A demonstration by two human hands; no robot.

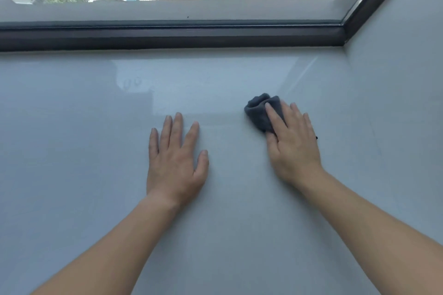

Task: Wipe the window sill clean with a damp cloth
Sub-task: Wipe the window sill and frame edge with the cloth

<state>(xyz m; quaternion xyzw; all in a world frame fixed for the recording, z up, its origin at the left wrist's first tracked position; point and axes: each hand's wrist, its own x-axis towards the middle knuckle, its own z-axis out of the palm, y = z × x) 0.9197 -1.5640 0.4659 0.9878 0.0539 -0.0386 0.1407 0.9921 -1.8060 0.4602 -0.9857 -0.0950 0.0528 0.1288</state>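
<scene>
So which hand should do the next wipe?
The right hand, probably. Its straight fingers press the grey cloth down on the sill. The left hand lies flat on bare sill, apart from the cloth.

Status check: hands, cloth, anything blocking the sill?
Left hand flat on the sill, holding nothing. Right hand presses grey cloth down, fingers straight. No obstacle seen between cloth and window frame.
</scene>
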